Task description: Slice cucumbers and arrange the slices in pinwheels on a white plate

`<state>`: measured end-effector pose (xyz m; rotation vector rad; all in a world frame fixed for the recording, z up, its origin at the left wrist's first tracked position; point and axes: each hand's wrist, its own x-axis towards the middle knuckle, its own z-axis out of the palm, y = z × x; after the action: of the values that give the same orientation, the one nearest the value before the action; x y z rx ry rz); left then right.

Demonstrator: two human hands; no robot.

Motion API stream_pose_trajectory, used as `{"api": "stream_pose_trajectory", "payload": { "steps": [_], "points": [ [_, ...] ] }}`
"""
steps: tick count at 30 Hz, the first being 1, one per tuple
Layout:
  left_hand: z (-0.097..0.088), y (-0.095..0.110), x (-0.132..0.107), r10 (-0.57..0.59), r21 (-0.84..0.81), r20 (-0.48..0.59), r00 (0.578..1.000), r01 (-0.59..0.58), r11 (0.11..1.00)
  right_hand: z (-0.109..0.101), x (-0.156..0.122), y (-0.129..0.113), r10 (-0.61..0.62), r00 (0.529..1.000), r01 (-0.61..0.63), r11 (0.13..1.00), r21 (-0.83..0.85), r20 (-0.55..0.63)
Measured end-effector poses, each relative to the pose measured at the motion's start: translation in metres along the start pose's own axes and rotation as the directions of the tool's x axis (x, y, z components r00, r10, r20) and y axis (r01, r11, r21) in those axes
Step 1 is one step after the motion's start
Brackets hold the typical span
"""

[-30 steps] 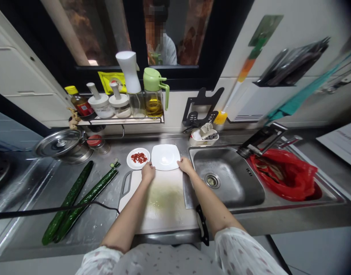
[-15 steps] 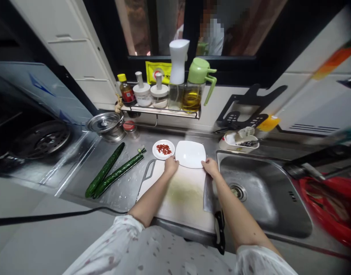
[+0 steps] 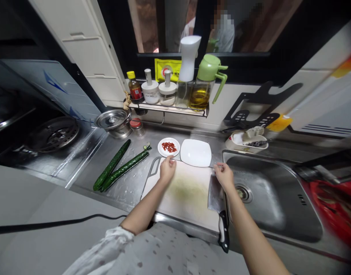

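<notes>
A white rectangular plate (image 3: 195,152) lies at the back edge of the cutting board (image 3: 189,191), which has a greenish wet stain. My left hand (image 3: 167,169) hovers over the board's back left part, fingers loosely bent, apart from the plate and holding nothing. Off the plate's right corner, my right hand (image 3: 225,176) is also free, its fingers loosely bent. Beside the plate sits a small round dish (image 3: 169,147) of chopped red chili. A cleaver (image 3: 216,194) with a black handle lies along the board's right side, below my right hand.
Two cucumbers (image 3: 125,169) lie on the steel counter at left, with cut ends (image 3: 147,146) nearby. Behind are a lidded pot (image 3: 114,123), a red-topped jar (image 3: 137,127) and a seasoning rack (image 3: 166,109). To the right are the sink (image 3: 267,198) and a utensil holder (image 3: 246,143).
Both hands have let go of the white plate and drawn away from its corners, the left toward the left and the right outward. The plate now rests by itself.
</notes>
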<state>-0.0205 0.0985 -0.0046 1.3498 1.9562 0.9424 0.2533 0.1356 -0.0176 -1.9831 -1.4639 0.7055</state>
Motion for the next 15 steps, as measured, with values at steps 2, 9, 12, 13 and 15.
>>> {"api": "stream_pose_trajectory", "payload": {
  "steps": [2,9,12,13,15],
  "points": [
    [-0.025,-0.011,0.001,0.035,0.053,-0.036,0.999,-0.033,0.998,-0.013,-0.027,0.006,-0.04,0.999,0.04,0.999,-0.006,0.025],
    [-0.117,-0.068,0.018,0.122,0.53,-0.123,0.985,-0.039,0.847,-0.052,-0.105,0.026,-0.019,0.989,0.049,0.977,-0.208,0.145],
    [-0.139,-0.089,0.024,0.111,0.671,-0.063,0.992,-0.04,0.74,-0.059,-0.124,0.029,0.051,0.974,0.023,0.947,-0.32,0.22],
    [-0.144,-0.095,0.025,0.09,0.698,-0.035,0.995,-0.04,0.715,-0.06,-0.128,0.029,0.078,0.967,0.011,0.939,-0.345,0.244],
    [-0.15,-0.102,0.028,0.046,0.735,0.028,0.999,-0.051,0.676,-0.06,-0.135,0.029,0.124,0.948,-0.004,0.925,-0.379,0.294]
  ]
}}
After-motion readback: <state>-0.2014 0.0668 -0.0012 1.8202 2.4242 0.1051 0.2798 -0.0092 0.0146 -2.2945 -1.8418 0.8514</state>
